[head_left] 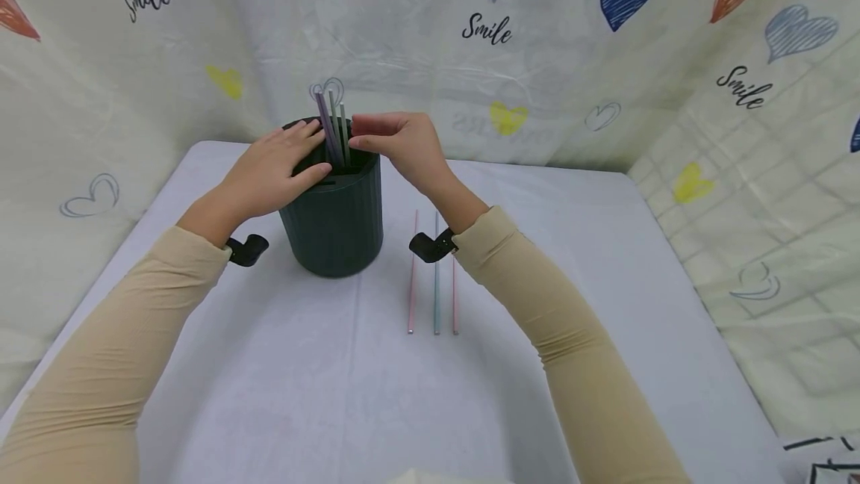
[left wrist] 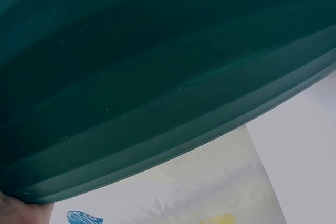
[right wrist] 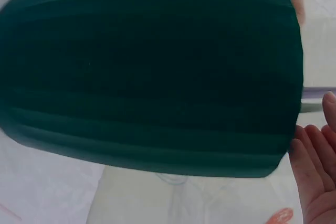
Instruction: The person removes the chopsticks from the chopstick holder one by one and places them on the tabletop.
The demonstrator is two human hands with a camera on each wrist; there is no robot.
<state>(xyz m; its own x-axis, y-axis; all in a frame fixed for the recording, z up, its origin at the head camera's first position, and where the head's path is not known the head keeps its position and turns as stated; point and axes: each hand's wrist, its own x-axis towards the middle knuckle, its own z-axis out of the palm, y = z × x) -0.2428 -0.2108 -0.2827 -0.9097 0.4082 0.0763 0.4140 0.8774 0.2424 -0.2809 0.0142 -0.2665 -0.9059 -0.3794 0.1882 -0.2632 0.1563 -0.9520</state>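
A dark green ribbed pot (head_left: 332, 230) stands upright on the table, and its side fills much of both wrist views. Out of its top rise a purple stick (head_left: 325, 122) and pale green sticks (head_left: 345, 129), thin and nearly upright. My left hand (head_left: 272, 170) rests across the pot's left rim, fingers and thumb spread over the opening. At the right rim is my right hand (head_left: 403, 144), its thumb tip close beside the green sticks. In the right wrist view, a gap shows between that thumb (right wrist: 329, 111) and the extended fingers (right wrist: 310, 156).
Two pink sticks (head_left: 412, 282) and a blue stick (head_left: 437, 297) lie side by side on the white tablecloth (head_left: 282, 379), right of the pot, partly under my right forearm. A curtain (head_left: 416, 58) printed with hearts hangs behind the table.
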